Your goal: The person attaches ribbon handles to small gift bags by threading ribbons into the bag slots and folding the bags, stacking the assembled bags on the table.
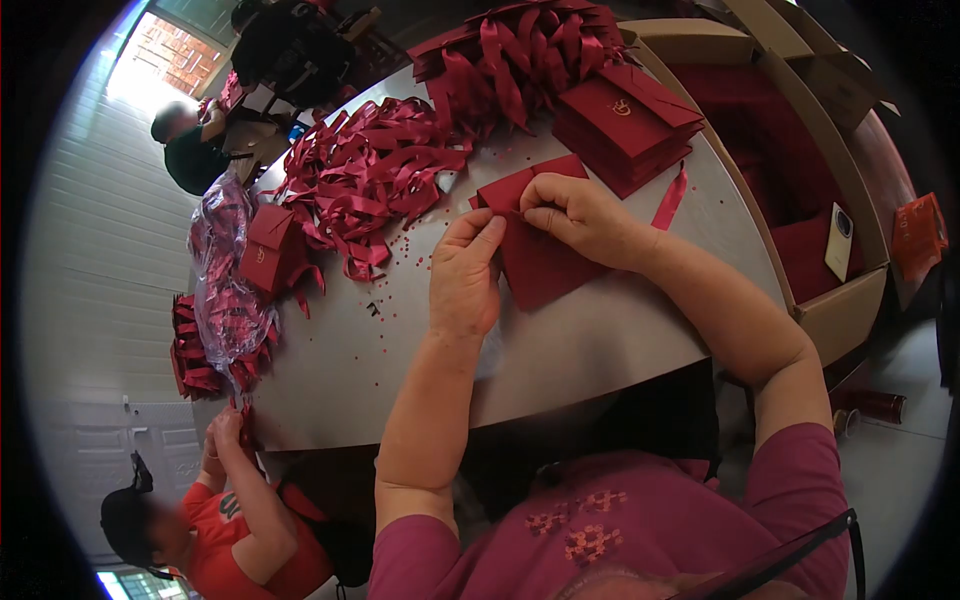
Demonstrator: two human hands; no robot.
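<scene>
A dark red paper gift bag (548,268) lies at a slant on the table before me. At its upper left edge my left hand (466,278) is closed, thumb and fingers pinching the paper. My right hand (588,218) is also closed, its fingertips pinched at the bag's upper part, close to the left fingertips. Any small piece between the fingertips is too hidden to make out. Beyond my right hand sits a stack of matching red bags (622,122) with a gold emblem. A red ribbon strip (672,198) lies beside that stack.
Tangled red ribbons (365,170) and more ribboned bags (530,50) cover the table's far side. Small red bits dot the metal table (420,350). An open carton (790,290) holding a phone (839,242) stands right. A co-worker in orange-red (245,540) works at left.
</scene>
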